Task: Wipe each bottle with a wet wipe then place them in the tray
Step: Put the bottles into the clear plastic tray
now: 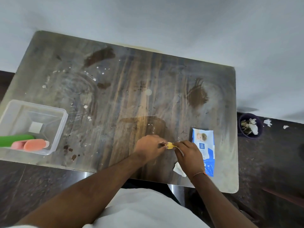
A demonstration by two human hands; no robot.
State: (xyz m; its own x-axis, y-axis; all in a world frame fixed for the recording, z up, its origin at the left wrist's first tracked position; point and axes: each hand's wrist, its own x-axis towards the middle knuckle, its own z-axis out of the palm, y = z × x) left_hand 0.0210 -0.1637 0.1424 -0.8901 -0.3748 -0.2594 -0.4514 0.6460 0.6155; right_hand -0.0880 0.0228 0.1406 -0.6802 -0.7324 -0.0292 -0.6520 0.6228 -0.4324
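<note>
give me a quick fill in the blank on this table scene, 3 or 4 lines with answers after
1. The clear plastic tray sits at the ____ edge of the table.
2. Both the left hand and the right hand pinch a small ____ object.
3. The blue wet wipe pack lies just ____ of the right hand.
4. A green bottle and a ____ bottle lie in the tray.

Missing words: left; yellow; right; pink

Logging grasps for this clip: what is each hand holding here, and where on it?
Both hands pinch a small yellow object: left hand at its left end, right hand at its right end. What it is cannot be told.
</note>
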